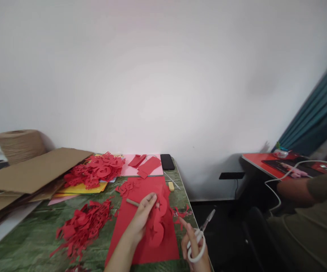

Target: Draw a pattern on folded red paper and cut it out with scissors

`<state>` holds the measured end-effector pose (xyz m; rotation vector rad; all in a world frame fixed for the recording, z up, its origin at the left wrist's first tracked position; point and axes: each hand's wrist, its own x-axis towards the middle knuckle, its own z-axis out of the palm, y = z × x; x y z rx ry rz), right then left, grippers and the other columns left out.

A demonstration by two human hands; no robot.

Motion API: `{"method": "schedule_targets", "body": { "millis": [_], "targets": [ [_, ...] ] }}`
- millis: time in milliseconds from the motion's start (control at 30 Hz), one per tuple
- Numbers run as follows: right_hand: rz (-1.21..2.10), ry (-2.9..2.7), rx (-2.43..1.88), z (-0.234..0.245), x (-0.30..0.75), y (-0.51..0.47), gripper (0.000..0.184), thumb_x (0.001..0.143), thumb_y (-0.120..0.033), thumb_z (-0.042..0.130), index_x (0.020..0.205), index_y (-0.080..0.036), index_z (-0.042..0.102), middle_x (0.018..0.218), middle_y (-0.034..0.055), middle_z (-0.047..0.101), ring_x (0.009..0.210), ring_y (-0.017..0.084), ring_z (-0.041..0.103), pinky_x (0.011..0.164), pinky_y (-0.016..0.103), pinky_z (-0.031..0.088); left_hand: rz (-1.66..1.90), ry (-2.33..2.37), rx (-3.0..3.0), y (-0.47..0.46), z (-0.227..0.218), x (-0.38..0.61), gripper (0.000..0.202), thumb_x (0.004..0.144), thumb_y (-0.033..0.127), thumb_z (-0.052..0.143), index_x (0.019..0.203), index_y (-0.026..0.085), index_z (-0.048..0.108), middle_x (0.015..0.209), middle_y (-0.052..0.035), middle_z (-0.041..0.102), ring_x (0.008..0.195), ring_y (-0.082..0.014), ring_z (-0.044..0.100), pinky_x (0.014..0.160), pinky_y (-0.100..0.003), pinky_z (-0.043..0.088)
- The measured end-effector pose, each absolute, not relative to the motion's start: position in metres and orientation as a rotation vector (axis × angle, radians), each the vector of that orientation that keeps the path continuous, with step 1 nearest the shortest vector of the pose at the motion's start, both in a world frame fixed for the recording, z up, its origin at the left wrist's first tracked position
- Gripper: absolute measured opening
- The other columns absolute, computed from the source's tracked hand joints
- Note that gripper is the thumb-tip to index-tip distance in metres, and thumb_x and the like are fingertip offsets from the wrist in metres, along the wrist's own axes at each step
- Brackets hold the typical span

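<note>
Between the thumb and fingers of my left hand is a red paper cutout with scalloped, rounded edges. It is held over a large red sheet on the table. My right hand is at the table's right edge, with white-handled scissors in it. The blades point up and away from the cutout, and the index finger is stretched toward the paper. Near that finger lie small red scraps. A brownish stick-like thing shows just beyond my left hand.
Piles of red paper cuttings lie left of the sheet. Cardboard and a twine spool stand at far left. A black phone and a yellow eraser are at the back right. Another person's arm is at the red desk.
</note>
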<state>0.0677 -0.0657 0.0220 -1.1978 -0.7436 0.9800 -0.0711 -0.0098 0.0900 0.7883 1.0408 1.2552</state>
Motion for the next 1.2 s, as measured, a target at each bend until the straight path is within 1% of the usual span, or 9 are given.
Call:
{"method": "schedule_targets", "body": {
  "millis": [167,267,333,467,600,733,867,1067,1200],
  "targets": [
    [1.139,-0.751,-1.172,0.025,0.056,-0.073,0.053,0.058,-0.064,0.060,0.065,-0.012,0.066,0.021,-0.0064,0.036,0.020,0.007,0.034,0.028,0.018,0.029,1.221,0.911,0.687,-0.014,0.086,-0.068,0.041,0.045,0.048,0.076,0.067,0.019,0.056,0.055,0.0068,0.051,0.052,-0.0065,0.047,0.054,-0.016,0.038],
    [1.205,-0.735,-1.168,0.020,0.055,-0.074,0.050,0.054,-0.062,0.064,0.064,-0.012,0.063,0.022,-0.0067,0.037,0.019,0.006,0.031,0.025,0.015,0.018,1.194,0.887,0.671,-0.013,0.081,-0.068,0.041,0.045,0.047,0.077,0.067,0.019,0.056,0.057,0.0066,0.051,0.053,-0.0065,0.047,0.053,-0.016,0.038],
    [1.234,-0.678,-1.127,0.016,0.059,-0.071,0.046,0.052,-0.056,0.069,0.064,-0.012,0.062,0.024,-0.0072,0.039,0.019,0.004,0.029,0.025,0.014,0.012,1.195,0.885,0.680,-0.012,0.080,-0.069,0.041,0.047,0.047,0.076,0.070,0.019,0.057,0.058,0.0065,0.052,0.053,-0.0065,0.047,0.054,-0.016,0.038],
    [1.277,-0.491,-1.000,0.009,0.067,-0.066,0.036,0.051,-0.044,0.075,0.061,-0.014,0.059,0.022,-0.0095,0.037,0.019,0.002,0.027,0.026,0.012,0.015,1.218,0.892,0.796,-0.009,0.079,-0.071,0.037,0.056,0.048,0.071,0.074,0.020,0.055,0.061,0.0057,0.054,0.057,-0.0076,0.048,0.058,-0.017,0.038],
    [1.303,-0.396,-0.889,0.005,0.069,-0.066,0.031,0.053,-0.040,0.075,0.059,-0.015,0.057,0.022,-0.0108,0.035,0.017,0.001,0.023,0.024,0.012,0.011,1.313,1.046,1.099,-0.002,0.074,-0.070,0.031,0.070,0.049,0.059,0.069,0.019,0.052,0.059,0.0053,0.050,0.058,-0.0096,0.046,0.058,-0.019,0.037],
    [1.345,-0.373,-0.828,0.003,0.072,-0.067,0.031,0.054,-0.039,0.076,0.053,-0.015,0.056,0.022,-0.0089,0.039,0.017,0.002,0.028,0.023,0.012,0.015,1.391,1.158,1.288,0.004,0.065,-0.069,0.030,0.073,0.049,0.053,0.068,0.019,0.049,0.055,0.0065,0.044,0.053,-0.0105,0.042,0.055,-0.020,0.035],
    [1.467,-0.367,-0.725,0.005,0.075,-0.068,0.038,0.056,-0.039,0.075,0.043,-0.016,0.049,0.022,-0.0077,0.039,0.016,0.001,0.029,0.023,0.012,0.016,1.430,1.204,1.403,0.008,0.056,-0.068,0.027,0.074,0.046,0.052,0.068,0.019,0.050,0.060,0.0044,0.047,0.059,-0.0131,0.047,0.059,-0.022,0.038],
    [1.428,-0.378,-0.791,0.007,0.070,-0.066,0.031,0.056,-0.042,0.073,0.056,-0.015,0.059,0.022,-0.0098,0.035,0.017,0.000,0.022,0.024,0.013,0.013,1.465,1.239,1.459,0.010,0.053,-0.072,0.023,0.076,0.041,0.049,0.068,0.020,0.049,0.060,0.0037,0.048,0.061,-0.0139,0.049,0.060,-0.023,0.040],
    [1.502,-0.511,-0.865,-0.007,0.075,-0.057,0.039,0.055,-0.048,0.072,0.071,-0.012,0.066,0.021,-0.0077,0.036,0.018,0.005,0.029,0.024,0.016,0.018,1.494,1.262,1.453,0.011,0.057,-0.075,0.024,0.073,0.043,0.051,0.069,0.019,0.052,0.062,0.0022,0.052,0.063,-0.0154,0.052,0.063,-0.025,0.042]
  ]
}}
